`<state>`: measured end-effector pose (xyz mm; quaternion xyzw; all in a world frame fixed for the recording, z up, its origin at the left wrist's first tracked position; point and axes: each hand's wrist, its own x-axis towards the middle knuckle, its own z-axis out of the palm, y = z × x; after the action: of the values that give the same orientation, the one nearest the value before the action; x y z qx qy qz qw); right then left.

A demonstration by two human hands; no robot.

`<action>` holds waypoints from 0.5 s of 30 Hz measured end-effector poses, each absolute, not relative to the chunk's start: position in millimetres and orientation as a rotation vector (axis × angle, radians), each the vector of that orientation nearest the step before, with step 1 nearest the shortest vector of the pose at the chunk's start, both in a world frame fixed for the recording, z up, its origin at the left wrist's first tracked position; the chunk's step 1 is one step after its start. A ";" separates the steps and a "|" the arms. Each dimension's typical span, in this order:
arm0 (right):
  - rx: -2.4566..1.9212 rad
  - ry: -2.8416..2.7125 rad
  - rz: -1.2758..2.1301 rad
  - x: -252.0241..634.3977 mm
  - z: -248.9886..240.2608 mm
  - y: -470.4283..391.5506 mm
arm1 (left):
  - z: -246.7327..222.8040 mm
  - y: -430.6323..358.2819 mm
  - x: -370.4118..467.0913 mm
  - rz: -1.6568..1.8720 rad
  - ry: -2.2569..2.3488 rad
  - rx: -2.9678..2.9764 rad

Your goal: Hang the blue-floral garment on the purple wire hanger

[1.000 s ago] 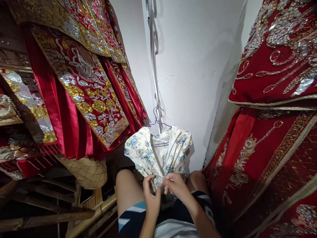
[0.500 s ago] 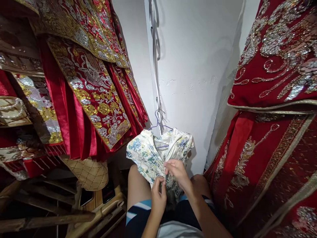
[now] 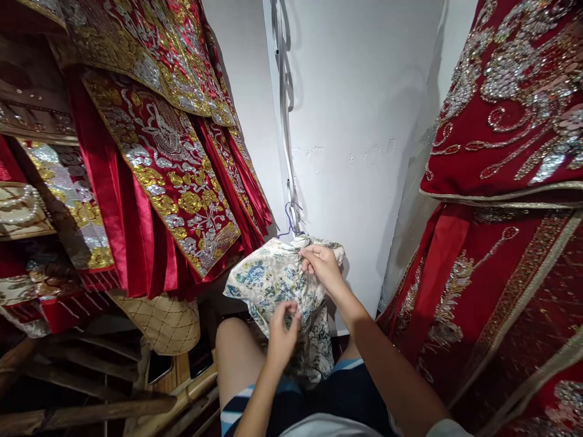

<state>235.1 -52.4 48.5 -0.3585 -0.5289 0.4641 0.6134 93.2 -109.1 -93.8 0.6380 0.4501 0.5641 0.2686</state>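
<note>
A white garment with blue and green flowers [image 3: 264, 273] hangs on a thin purple hanger [image 3: 288, 221] in front of the wall. My right hand [image 3: 321, 265] pinches the garment's front edge near the collar, fingertips pressed together. Lower down, my left hand [image 3: 285, 328] is at the same front edge, its thumb and fingertips close together on the cloth in a pinch. The two front sides of the garment lie together at the middle, and its lower part hangs between my knees.
Red garments with gold and silver embroidery [image 3: 182, 176] hang at the left. Beaded red garments [image 3: 501, 133] hang at the right. A bamboo frame [image 3: 104, 406] with dark phones [image 3: 200, 358] stands at the lower left. A white pole [image 3: 283, 121] runs up the wall [image 3: 350, 91].
My right hand has moved up towards the collar, and my left hand slightly up and left. The garment's neckline, open before, is now drawn closed. My knees have spread apart.
</note>
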 end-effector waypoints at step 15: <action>-0.947 -1.366 0.901 229.6 17.7 -50.3 | 71.9 -72.4 79.0 1.711 1.222 2.460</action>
<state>229.6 -50.3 17.7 -0.4060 -0.5857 0.3864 0.5854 79.0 -72.4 71.9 0.7593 0.3771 0.5282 -0.0473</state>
